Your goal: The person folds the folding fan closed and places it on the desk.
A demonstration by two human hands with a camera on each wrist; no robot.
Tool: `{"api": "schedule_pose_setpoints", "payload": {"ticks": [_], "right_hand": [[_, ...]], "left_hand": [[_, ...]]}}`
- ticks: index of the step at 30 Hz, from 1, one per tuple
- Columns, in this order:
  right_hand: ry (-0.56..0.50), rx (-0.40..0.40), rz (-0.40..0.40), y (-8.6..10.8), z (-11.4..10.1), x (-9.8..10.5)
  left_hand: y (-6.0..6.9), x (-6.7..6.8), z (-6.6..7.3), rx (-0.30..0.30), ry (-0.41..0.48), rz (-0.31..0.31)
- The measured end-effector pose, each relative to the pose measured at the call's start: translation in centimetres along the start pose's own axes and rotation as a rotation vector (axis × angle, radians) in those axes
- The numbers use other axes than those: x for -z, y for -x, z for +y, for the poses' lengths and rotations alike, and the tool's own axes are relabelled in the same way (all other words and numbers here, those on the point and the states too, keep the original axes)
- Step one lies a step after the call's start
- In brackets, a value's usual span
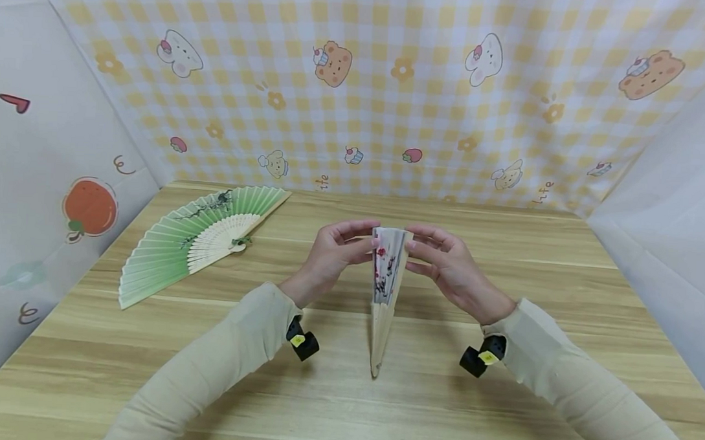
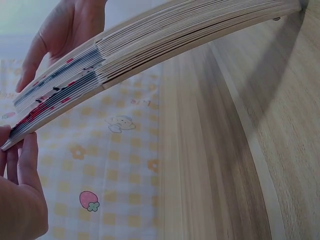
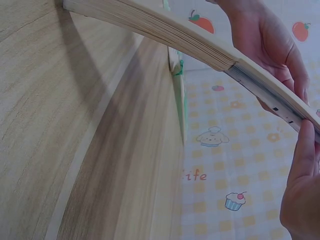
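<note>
A partly folded folding fan [image 1: 390,266], grey-white with red blossoms and pale wooden ribs, stands tilted between both hands in the head view, its pivot end down at the table. My left hand [image 1: 340,252] pinches its upper left edge between thumb and fingers. At the upper right edge, my right hand [image 1: 447,262] pinches the other outer rib. The left wrist view shows the fan's stacked ribs [image 2: 200,40] side-on, with the left hand [image 2: 22,195] at its leaf end. In the right wrist view, the right hand [image 3: 305,185] holds the leaf end too.
A green folding fan [image 1: 165,246] lies spread on the wooden table [image 1: 439,411] at the far left. Behind the table hangs a yellow checked cloth [image 1: 368,104]; white cloth walls [image 1: 33,170] stand at the sides. Each wrist wears a small black camera [image 1: 304,344].
</note>
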State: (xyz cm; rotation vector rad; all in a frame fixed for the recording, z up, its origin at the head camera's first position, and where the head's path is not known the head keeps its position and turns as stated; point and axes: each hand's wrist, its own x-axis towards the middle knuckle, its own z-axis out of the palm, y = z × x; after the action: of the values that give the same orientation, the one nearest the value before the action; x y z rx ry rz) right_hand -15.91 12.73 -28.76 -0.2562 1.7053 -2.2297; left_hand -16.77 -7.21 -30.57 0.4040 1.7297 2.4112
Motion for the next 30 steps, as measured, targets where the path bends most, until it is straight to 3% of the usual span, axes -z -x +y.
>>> {"api": "schedule_pose_setpoints", "payload": {"ticks": [10,30], "right_hand": [[-0.010,0.010,-0.031,0.05,-0.02,-0.17],[0.002,-0.010,-0.019,-0.01,0.17,-0.18]], "left_hand": [[-0.17,-0.03,-0.12,0.012,-0.015,-0.001],[-0.03,-0.30,-0.01,0.001,-0.008,-0.017]]}}
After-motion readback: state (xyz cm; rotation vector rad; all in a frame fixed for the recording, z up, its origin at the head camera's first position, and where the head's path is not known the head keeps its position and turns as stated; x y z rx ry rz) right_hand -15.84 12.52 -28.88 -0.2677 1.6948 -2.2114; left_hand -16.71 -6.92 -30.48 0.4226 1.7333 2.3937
